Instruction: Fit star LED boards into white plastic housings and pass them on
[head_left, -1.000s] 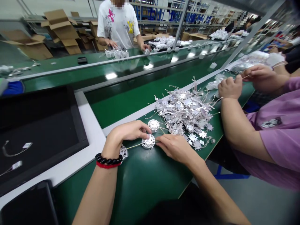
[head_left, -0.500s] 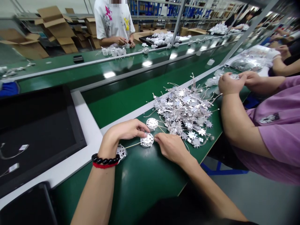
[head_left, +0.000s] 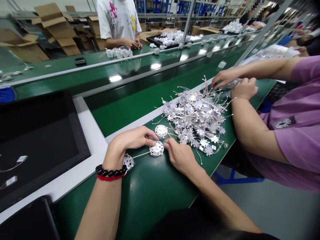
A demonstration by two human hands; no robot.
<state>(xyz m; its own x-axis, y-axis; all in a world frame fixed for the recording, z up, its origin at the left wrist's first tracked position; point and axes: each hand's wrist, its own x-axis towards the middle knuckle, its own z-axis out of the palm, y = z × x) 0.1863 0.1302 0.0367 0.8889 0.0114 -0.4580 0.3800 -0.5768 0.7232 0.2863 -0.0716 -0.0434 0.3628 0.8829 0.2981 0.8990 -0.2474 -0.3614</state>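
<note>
A round white disc with a silver star-shaped plate in it [head_left: 157, 149] lies on the green bench, with a pale wire running left from it. My left hand [head_left: 136, 137] has its fingers curled over this disc, thumb and fingertips on its upper left edge. At the disc's right edge my right hand [head_left: 182, 156] is closed in a pinch; whatever is between those fingertips is too small to make out. Just behind sits a second round disc [head_left: 161, 131]. A third disc [head_left: 128, 162] is partly hidden behind my left wrist.
A heap of silver star-shaped plates with wires [head_left: 196, 115] lies to the right. Beside it reach the arms of a co-worker in a purple sleeve [head_left: 296, 143]. To the left is a black tray [head_left: 37, 133] with wired pieces. Another person [head_left: 120, 25] works across the bench.
My hands stay at the same disc with hardly any movement. The purple-sleeved co-worker's hands have parted, one reaching left to the far side of the heap.
</note>
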